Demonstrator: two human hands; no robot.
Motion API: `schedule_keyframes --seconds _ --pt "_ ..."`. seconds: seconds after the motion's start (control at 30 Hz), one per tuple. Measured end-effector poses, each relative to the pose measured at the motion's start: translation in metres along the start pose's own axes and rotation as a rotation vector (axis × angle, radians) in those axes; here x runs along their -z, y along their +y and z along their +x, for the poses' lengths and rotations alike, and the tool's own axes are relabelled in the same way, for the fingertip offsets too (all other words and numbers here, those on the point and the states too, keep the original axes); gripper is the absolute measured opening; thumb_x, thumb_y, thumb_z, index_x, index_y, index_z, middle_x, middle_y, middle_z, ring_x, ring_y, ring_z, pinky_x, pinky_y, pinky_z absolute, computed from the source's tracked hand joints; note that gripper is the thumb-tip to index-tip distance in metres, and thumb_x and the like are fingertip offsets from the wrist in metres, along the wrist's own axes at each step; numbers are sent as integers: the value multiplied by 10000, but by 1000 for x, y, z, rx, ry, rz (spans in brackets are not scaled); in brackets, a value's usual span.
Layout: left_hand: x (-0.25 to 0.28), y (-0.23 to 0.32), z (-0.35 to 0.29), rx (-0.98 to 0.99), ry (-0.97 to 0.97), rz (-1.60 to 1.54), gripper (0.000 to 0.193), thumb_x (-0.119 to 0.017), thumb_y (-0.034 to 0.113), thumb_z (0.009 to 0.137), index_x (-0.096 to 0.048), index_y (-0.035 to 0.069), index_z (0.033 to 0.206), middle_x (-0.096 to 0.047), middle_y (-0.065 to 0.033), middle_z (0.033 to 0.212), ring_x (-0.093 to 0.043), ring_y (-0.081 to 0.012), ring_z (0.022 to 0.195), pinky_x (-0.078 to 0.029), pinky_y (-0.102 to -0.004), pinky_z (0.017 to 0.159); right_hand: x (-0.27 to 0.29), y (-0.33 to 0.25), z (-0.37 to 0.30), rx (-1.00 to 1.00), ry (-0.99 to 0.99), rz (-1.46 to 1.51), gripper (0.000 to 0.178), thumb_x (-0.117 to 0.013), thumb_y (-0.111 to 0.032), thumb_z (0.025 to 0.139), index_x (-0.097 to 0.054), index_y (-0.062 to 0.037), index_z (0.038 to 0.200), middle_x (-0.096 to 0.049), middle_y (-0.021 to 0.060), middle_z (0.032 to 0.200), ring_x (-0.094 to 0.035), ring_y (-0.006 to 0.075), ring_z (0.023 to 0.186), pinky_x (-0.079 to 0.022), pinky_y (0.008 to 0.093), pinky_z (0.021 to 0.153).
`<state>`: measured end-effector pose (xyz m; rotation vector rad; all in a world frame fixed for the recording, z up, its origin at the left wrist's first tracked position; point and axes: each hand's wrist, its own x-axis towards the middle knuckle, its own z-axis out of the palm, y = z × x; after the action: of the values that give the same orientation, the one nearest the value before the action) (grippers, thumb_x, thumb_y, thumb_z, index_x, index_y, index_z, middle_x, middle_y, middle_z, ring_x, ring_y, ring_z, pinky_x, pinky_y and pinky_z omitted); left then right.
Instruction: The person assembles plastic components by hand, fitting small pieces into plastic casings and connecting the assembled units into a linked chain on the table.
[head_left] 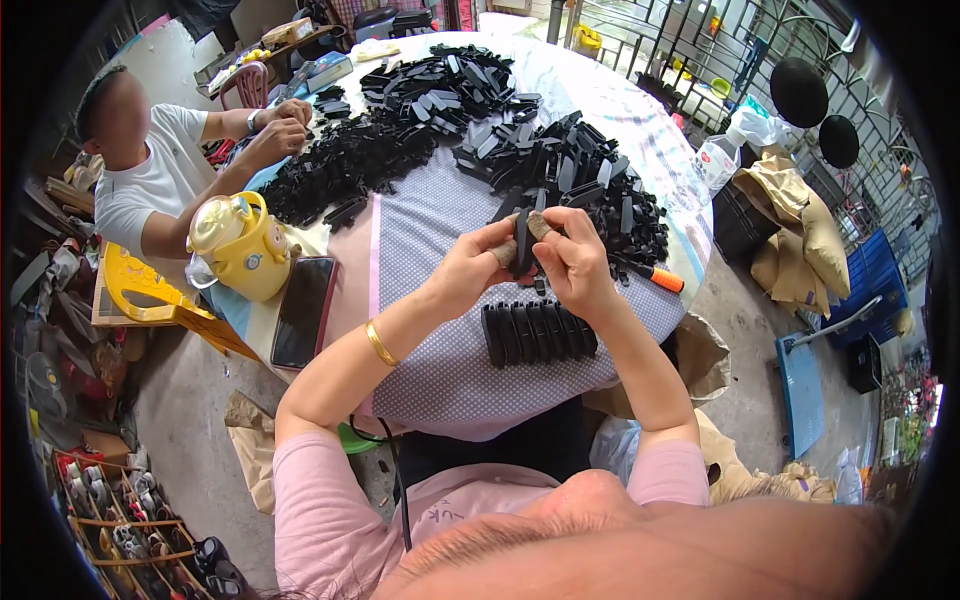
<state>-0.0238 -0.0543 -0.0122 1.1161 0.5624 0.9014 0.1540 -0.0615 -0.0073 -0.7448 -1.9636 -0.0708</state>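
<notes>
Over the near middle of the table, my left hand point(478, 262) and my right hand point(572, 262) meet around a slim black plastic piece point(523, 243). Both are closed on it, with brownish wraps on some fingertips. A neat row of black plastic pieces point(540, 334) stands on the dotted cloth just below my hands. Beyond them spreads a heap of loose black pieces point(570, 160), some long and smooth-topped. To the right of my right hand lies a tool with an orange handle point(667, 280), its tip reaching toward the heap.
Further heaps of black parts point(350, 160) cover the table's left and far side. A phone point(304, 312) and a yellow pot point(246, 252) sit at the left. Across from them, another person point(150, 170) handles something small. A blue trolley point(800, 395) stands at the right.
</notes>
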Motion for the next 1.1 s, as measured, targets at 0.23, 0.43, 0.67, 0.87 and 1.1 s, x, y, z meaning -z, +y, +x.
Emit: schedule_keyframes --seconds 0.23,0.43,0.67,0.87,1.1 --pt "15 -2 2 54 -16 148 343 -508 185 933 -508 -8 1217 -595 -56 998 -588 -127 884 -500 -272 804 -4 14 -4 29 -108 10 219 -581 -188 858 -633 21 898 -567 125 948 -551 300 847 -445 391 725" --pt "21 19 -18 125 238 512 370 -562 84 831 -544 -30 1182 -629 -48 846 -551 -66 723 -465 -208 665 4 24 -7 -164 -259 162 198 -722 -135 730 -662 -14 875 -575 68 736 -562 179 600 -458 278 557" --pt "19 13 -70 321 214 712 369 -536 27 818 -513 -61 1175 -611 -78 817 -583 -111 631 -495 -242 593 -1 23 -15 -119 -491 -91 144 -704 -133 695 -677 -62 817 -619 62 773 -617 237 698 -502 318 646" --pt "-3 15 -70 323 215 837 477 -503 -10 800 -424 -35 1269 -587 -110 753 -625 -170 585 -512 -271 538 -4 24 -16 -250 -474 3 100 -657 -117 720 -678 -74 808 -634 78 795 -617 261 753 -499 342 688" --pt "-6 20 -71 420 72 960 461 -471 -1 813 -437 -27 1273 -591 -116 748 -623 -158 570 -511 -278 496 -4 23 -14 -272 -338 103 122 -675 -43 727 -665 -6 843 -627 84 743 -613 173 621 -486 260 565"
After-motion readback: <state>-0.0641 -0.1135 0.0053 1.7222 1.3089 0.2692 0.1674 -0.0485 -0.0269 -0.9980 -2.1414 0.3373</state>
